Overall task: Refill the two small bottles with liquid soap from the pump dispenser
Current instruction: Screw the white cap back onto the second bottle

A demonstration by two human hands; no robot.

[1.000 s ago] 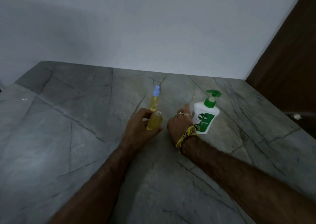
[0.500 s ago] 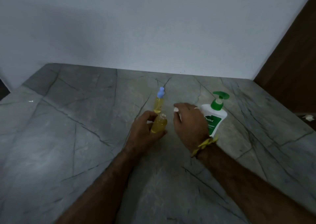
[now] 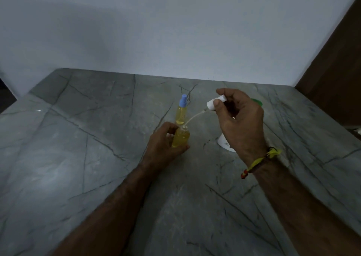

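My left hand [image 3: 163,145] grips a small open bottle [image 3: 181,138] full of yellow liquid, upright on the grey stone counter [image 3: 78,158]. My right hand [image 3: 239,122] holds a white spray cap [image 3: 215,103] up and to the right of it. The cap's thin tube [image 3: 192,118] slants down, and its tip is at the bottle's mouth. Behind stands a second small bottle [image 3: 181,112] with yellow liquid and a blue cap. The white pump dispenser [image 3: 224,144] with a green pump is mostly hidden behind my right hand.
A white wall [image 3: 156,30] backs the counter. A dark brown wooden panel [image 3: 336,70] rises at the right edge. The counter's left side drops off at a dark gap [image 3: 5,97].
My right hand rose from the counter beside the dispenser, holding the white cap, and now has its tube at the mouth of the open bottle. My left hand kept holding the bottle.
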